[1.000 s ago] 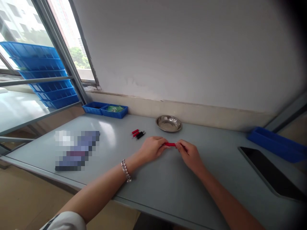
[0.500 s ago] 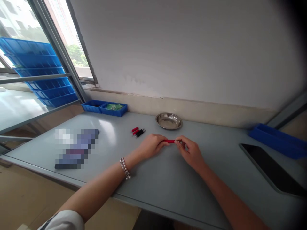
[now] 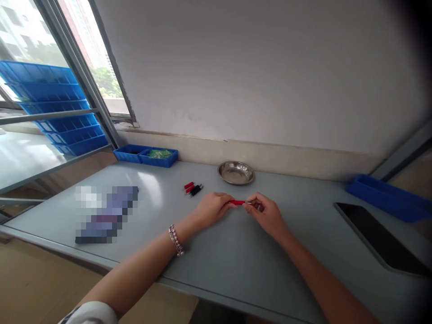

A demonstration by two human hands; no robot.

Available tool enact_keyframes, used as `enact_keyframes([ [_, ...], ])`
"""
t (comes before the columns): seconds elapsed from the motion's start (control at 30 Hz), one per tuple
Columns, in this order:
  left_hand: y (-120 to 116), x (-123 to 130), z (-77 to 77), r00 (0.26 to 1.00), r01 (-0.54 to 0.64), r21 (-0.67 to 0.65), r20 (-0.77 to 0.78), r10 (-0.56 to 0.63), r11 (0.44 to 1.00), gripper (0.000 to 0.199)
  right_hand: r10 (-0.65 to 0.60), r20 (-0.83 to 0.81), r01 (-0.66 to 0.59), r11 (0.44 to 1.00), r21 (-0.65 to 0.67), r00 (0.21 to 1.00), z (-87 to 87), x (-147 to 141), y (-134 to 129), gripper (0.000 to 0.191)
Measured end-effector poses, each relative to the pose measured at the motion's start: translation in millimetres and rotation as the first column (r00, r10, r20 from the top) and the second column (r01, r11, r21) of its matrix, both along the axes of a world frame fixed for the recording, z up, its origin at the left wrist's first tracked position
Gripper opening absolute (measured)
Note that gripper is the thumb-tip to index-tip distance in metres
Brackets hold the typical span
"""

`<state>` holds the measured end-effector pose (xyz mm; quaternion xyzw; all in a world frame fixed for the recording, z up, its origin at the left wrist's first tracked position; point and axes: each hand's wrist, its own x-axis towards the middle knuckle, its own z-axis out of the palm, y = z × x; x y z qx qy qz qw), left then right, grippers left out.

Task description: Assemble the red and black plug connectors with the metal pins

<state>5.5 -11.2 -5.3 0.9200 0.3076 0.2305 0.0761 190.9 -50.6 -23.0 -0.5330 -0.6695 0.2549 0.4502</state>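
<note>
My left hand, with a beaded bracelet at the wrist, is closed around the left end of a slim red plug. My right hand pinches the plug's metal right end between thumb and fingers. The plug lies level between both hands, just above the table; its two ends are partly hidden by the fingers. Beyond my left hand lie two red plugs and black plugs with metal tips, close together. A round steel dish sits behind my hands.
On the grey table a dark tablet-like device lies at right, near a blue bin. Two small blue bins stand at the back left. A pixelated item lies at left. Stacked blue crates stand beyond.
The view has shifted slightly. My right fingers have moved a little along the red plug, and more of its metal end shows now. Both hands keep their hold.
</note>
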Motion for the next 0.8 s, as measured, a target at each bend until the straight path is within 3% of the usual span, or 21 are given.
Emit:
enact_keyframes([
  [0.2, -1.5, 0.9, 1.1, 1.000, 0.010, 0.021, -0.002, -0.010, 1.000, 0.031, 0.026, -0.018, -0.028, 0.990, -0.135, 1.000, 0.2, -1.1, -1.8, 0.036],
  [0.3, -0.3, 0.4, 0.6, 1.000, -0.003, 0.022, -0.010, 0.003, 1.000, 0.031, 0.011, 0.041, -0.007, 0.995, -0.097, 0.999, 0.9, -0.1, -1.7, 0.042],
  [0.53, 2.8, 0.0, -3.2, 0.999, -0.014, 0.031, -0.029, 0.015, 0.999, 0.032, 0.010, 0.112, -0.010, 1.000, -0.005, 0.994, 2.4, 2.1, -1.1, 0.030],
  [0.7, 3.8, -2.5, 3.4, 0.998, -0.061, 0.044, -0.022, 0.062, 0.997, 0.032, -0.094, 0.171, 0.084, 0.994, 0.065, 0.981, 8.1, 8.7, -3.4, 0.029],
  [0.8, 10.9, -10.4, 8.6, 0.988, -0.155, 0.031, 0.029, 0.154, 0.987, 0.029, -0.153, 0.110, 0.142, 0.985, 0.101, 0.982, 13.1, 14.8, -4.2, 0.027],
])
